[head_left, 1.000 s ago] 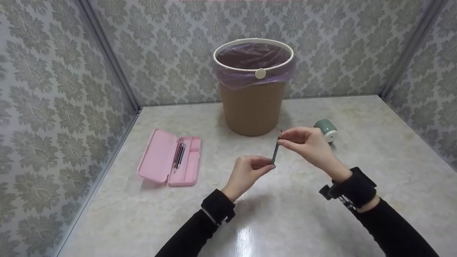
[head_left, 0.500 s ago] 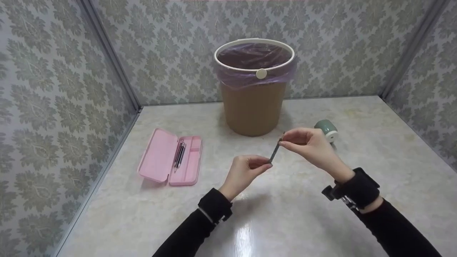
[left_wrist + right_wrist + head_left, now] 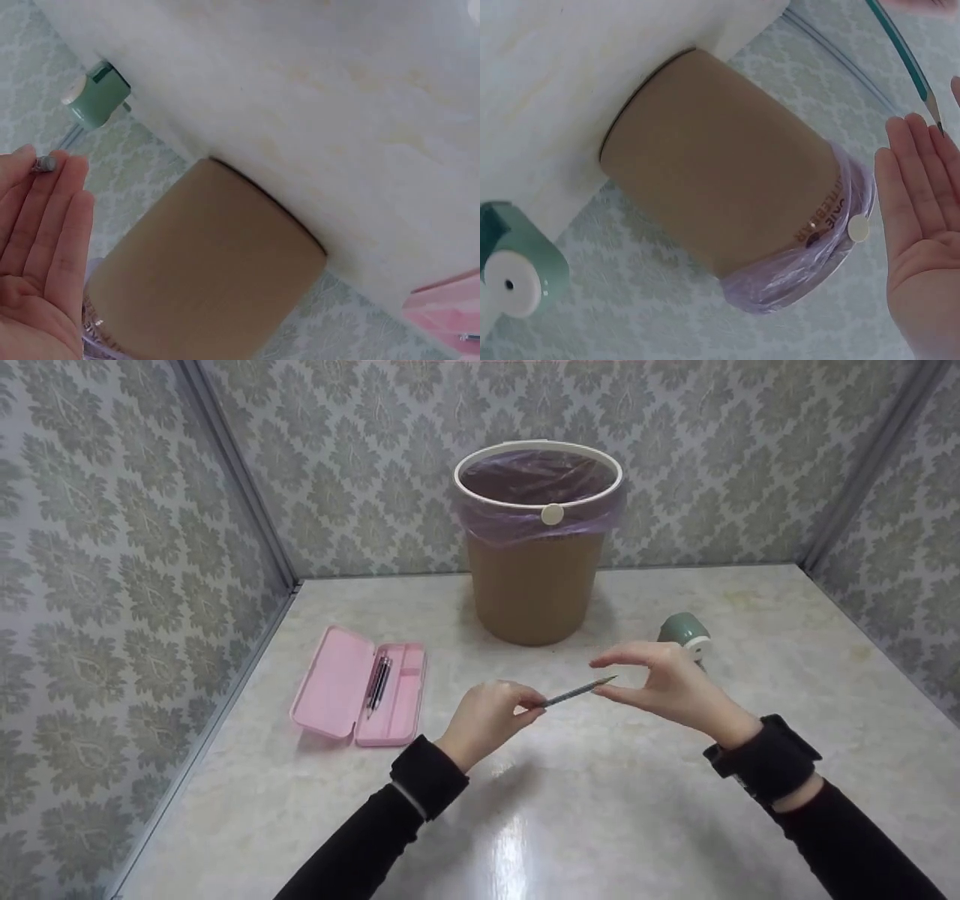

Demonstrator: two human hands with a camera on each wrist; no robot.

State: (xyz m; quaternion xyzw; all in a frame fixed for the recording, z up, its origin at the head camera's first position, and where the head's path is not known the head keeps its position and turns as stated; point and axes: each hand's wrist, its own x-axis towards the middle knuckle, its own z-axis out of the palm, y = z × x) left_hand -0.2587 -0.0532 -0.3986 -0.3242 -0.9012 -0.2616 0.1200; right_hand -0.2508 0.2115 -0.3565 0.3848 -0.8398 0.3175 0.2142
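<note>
A green pencil point(image 3: 574, 692) with a sharpened tip is pinched at its blunt end between the thumb and fingers of my left hand point(image 3: 486, 718). It slants up to the right, tip toward my right hand point(image 3: 679, 694), whose thumb and fingers are spread apart around the point. In the right wrist view the pencil point(image 3: 901, 52) shows bare wood and dark lead close over the fingertips point(image 3: 913, 126). Just behind my right hand lies a green pencil sharpener point(image 3: 681, 628); its white face with a round hole point(image 3: 511, 283) shows in the right wrist view.
On the left an open pink pencil case point(image 3: 407, 712) holds several dark pencils point(image 3: 379, 684) in one compartment. A brown bin point(image 3: 532, 585) with a purple liner stands at the back, against the patterned wall point(image 3: 360, 472). Walls also enclose the table on the left and right.
The pencil has swung from steep to nearly level, its tip now pointing right. My right fingers have let go of it and spread; my left hand has shifted slightly left.
</note>
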